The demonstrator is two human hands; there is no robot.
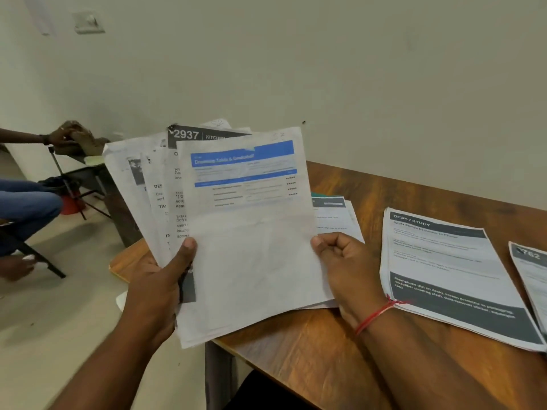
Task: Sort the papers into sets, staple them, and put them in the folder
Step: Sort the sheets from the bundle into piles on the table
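Note:
I hold a fanned stack of papers (183, 202) up over the left end of the wooden table (325, 350). My left hand (161, 288) grips the fan near its bottom left, thumb on the front. The front sheet (254, 247) has a blue header, and my right hand (346, 267) pinches its right edge. A set headed "DESK / STUDY" (450, 276) lies flat on the table to the right. Another set (532, 276) lies at the far right, cut off by the frame. A further sheet (334, 217) lies on the table behind the fan. No stapler or folder shows.
A plain wall rises behind the table. At the left another person (26, 208) sits on a chair beside a dark side table (88, 170), one hand resting on something there. A red object (71, 204) stands on the floor below it.

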